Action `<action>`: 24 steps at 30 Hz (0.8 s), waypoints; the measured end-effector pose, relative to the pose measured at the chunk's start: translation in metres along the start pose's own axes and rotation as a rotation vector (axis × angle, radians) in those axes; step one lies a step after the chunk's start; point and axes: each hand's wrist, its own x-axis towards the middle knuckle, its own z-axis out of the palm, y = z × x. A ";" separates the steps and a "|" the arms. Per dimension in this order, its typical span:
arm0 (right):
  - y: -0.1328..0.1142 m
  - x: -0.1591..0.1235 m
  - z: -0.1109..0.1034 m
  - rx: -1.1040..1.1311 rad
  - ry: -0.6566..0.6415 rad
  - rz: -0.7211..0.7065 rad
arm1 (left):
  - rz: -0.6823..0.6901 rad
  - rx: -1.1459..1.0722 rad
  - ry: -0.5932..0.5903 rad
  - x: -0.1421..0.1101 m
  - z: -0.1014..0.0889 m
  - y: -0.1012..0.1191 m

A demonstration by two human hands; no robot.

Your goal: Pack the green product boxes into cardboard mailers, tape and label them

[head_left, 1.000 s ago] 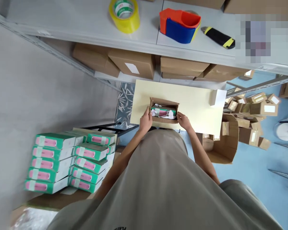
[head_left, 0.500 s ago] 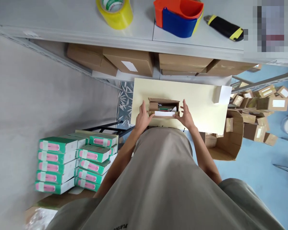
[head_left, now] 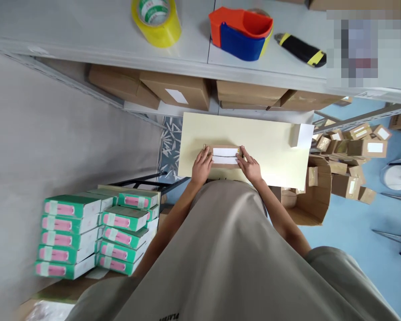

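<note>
A small brown cardboard box (head_left: pixel 225 156) lies on the pale yellow table (head_left: pixel 270 147), its flaps folded down and a white label across the top. My left hand (head_left: pixel 202 166) presses against the box's left end, fingers curled on it. My right hand (head_left: pixel 249 164) rests on the right end, fingers laid over the top flap. Both hands hold the flaps closed. Whatever is inside the box is hidden.
On the grey shelf above lie a yellow tape roll (head_left: pixel 156 20), an orange-and-blue tape dispenser (head_left: pixel 241 32) and a black-and-yellow knife (head_left: pixel 300 49). Green-and-pink boxes (head_left: pixel 96 227) are stacked at lower left. Brown cartons (head_left: pixel 350 147) crowd the right; a white block (head_left: pixel 300 135) sits on the table's corner.
The box was open with a green item and white paper showing; its flaps have been folded down. Both hands moved onto the closed top.
</note>
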 end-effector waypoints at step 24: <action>-0.091 0.298 -0.233 -0.095 0.556 -0.145 | 0.413 -0.265 0.560 0.176 -0.200 0.164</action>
